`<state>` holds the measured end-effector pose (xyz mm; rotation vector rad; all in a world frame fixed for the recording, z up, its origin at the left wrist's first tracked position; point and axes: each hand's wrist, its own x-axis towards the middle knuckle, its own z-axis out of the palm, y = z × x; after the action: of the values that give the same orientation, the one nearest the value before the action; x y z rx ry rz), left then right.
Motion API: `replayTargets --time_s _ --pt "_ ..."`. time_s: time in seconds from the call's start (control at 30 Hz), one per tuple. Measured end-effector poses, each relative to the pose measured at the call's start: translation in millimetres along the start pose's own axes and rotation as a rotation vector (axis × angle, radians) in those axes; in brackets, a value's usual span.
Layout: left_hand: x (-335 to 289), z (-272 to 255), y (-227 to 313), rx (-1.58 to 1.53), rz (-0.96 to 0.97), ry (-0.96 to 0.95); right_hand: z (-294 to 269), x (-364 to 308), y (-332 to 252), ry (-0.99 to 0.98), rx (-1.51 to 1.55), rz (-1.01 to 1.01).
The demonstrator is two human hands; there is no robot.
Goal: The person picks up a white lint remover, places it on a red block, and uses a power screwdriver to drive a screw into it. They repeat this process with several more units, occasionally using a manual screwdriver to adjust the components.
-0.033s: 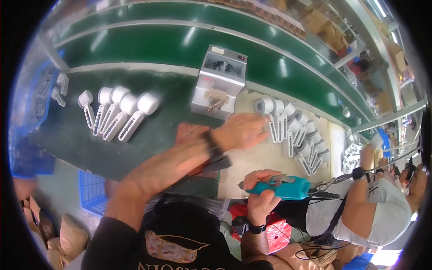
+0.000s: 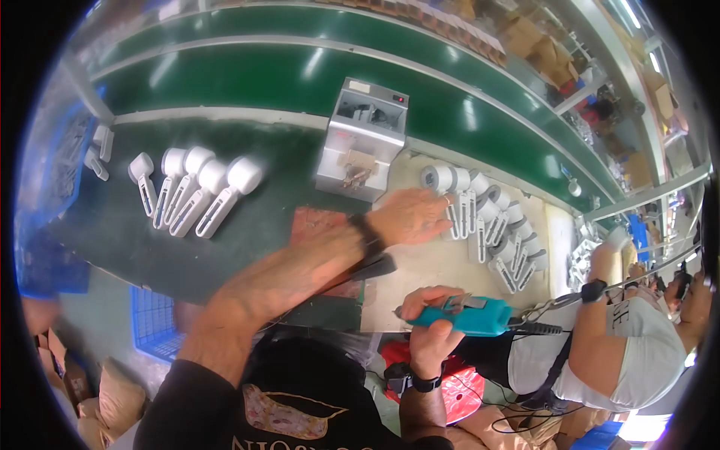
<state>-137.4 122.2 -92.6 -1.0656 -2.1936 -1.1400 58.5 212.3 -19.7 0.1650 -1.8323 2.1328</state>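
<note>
Our right hand [image 2: 429, 341] wraps the teal driver [image 2: 480, 318], cord [image 2: 536, 328] trailing off its right. Left hand [image 2: 409, 216], grip unclear to us, meets white units [image 2: 442, 178], handles [image 2: 481, 244] our way, probably for easy pickup.

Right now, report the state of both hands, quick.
Left hand: at the edge of the white handled pieces; whether it grips one cannot be told.
Right hand: closed around the teal handheld tool.

1. Power tool [image 2: 480, 316]: teal.
2. Round-headed handles [image 2: 244, 175]: white, some grey-banded.
3. Desk [image 2: 277, 180]: dark green left, cream right.
4. Metal box [image 2: 351, 154]: silver-grey.
5. Crate [image 2: 154, 330]: blue.
6. Shirt [image 2: 315, 367]: black, with a multicoloured, gold-edged patch.
</note>
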Motion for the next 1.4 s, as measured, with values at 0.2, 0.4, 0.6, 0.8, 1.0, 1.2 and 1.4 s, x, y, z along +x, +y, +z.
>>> replayTargets --time_s 0.2,0.4,0.6,0.8,1.0,1.2,1.4 --pt "19 40 -11 0.102 -0.22 -0.232 -22 -20 4 -0.005 0.036 0.059" --pt "-2 -38 32 0.109 -0.027 -0.231 -23 -8 9 0.042 0.006 0.052" --pt "-66 -132 60 0.199 -0.075 -0.379 -10 3 15 -0.047 -0.039 0.099" --pt "-103 -141 62 0.181 -0.186 -0.177 22 6 17 -0.154 0.034 0.188" --pt "-110 -138 59 0.149 -0.171 -0.075 31 27 32 -0.132 -0.145 0.028" --pt "-110 -134 50 0.132 -0.129 -0.132 43 41 14 -0.102 0.001 -0.078" --pt "-116 -128 51 0.17 -0.08 -0.048 75 54 22 -0.102 0.03 -0.088"
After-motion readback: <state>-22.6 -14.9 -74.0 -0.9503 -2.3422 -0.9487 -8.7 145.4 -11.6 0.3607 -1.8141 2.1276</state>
